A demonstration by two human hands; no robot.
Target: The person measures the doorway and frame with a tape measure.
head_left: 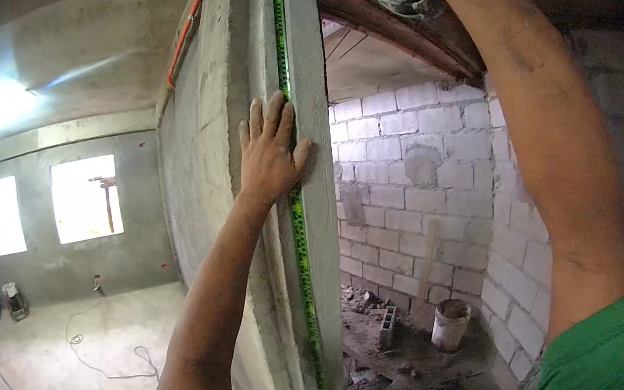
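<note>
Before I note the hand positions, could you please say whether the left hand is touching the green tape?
Touching. The head view shows the left hand laid on the wall end, across the green tape, which vanishes beneath it and reappears below.

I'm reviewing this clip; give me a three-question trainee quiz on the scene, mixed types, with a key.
1. Multiple choice: what runs beneath the left hand?
a) a wooden ruler
b) a green measuring tape
c) a white rope

2. True or false: as pictured, the white bucket is to the right of the hollow block.

3. Count: how many bright window openings show on the picture's left side?

Key: 1 b; 2 true; 3 two.
</note>
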